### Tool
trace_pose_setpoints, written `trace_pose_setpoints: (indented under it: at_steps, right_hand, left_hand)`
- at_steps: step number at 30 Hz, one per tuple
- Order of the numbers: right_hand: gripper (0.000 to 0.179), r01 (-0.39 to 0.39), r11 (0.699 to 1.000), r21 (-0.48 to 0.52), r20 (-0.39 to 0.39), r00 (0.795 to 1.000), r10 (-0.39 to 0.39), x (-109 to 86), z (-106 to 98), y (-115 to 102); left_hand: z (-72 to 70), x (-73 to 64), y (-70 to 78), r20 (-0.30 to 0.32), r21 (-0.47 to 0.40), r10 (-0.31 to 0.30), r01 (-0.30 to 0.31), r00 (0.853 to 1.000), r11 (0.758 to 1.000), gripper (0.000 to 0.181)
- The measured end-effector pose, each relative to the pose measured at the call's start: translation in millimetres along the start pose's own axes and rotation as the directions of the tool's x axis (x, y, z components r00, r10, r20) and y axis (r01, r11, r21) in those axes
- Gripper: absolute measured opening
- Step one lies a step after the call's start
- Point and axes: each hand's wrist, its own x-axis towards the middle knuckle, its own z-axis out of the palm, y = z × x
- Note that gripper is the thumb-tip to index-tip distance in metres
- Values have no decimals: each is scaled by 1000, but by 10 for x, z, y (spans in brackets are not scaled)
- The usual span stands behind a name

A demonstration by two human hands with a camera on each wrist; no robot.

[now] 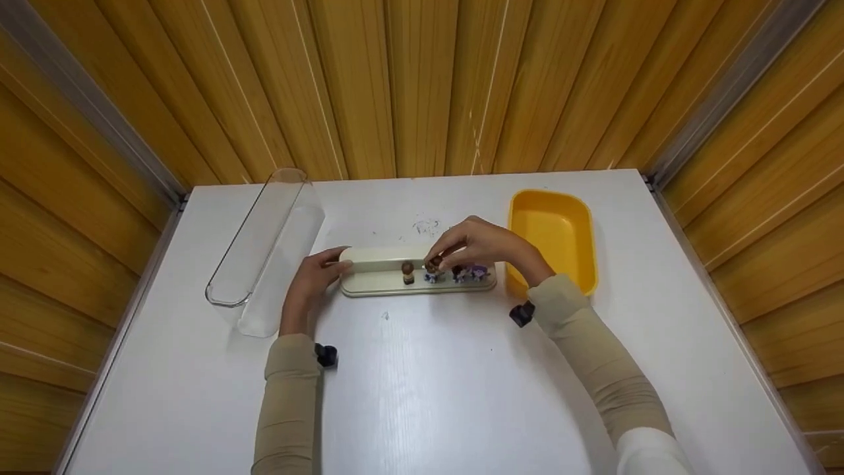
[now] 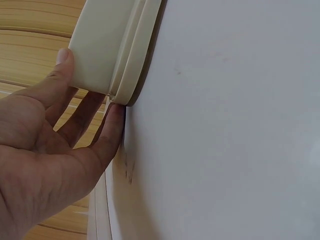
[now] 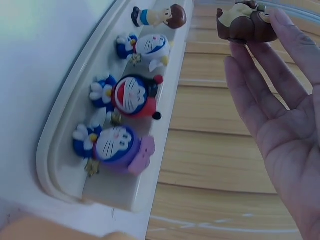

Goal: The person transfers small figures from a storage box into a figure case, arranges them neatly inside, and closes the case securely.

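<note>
At the left end of a cream display base [image 1: 376,284], my left hand [image 1: 315,274] grips it between thumb and fingers. The left wrist view shows that hand [image 2: 65,135] from close by, with a fingertip near the base's lower edge. My right hand [image 1: 478,241] pinches a brown-and-cream figurine [image 3: 247,24] above the base. Along the base stand a brown-haired figurine [image 3: 160,17], a blue-and-white one with a white hood [image 3: 150,46], a cat figurine in a red-and-black hood [image 3: 131,95] and another in a purple hood [image 3: 112,145].
A long clear plastic cover [image 1: 260,241] lies at the table's left. To the right, a yellow tray [image 1: 590,244] stands beside my right forearm. Wood-patterned panels [image 1: 422,86] rise behind the white table [image 1: 422,396].
</note>
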Motion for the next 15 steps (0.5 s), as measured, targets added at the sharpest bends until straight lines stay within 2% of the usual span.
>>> trace_pose_setpoints:
  at_steps: [9, 15]
  right_hand:
    - [26, 30, 999, 17, -21, 999, -30, 171, 127, -67]
    - [25, 59, 998, -12, -27, 998, -59, 296, 209, -101]
  left_hand:
    - [-7, -5, 1, -2, -12, -28, 28, 1000, 1000, 49]
    - [2, -5, -2, -3, -3, -1, 1, 1000, 1000, 48]
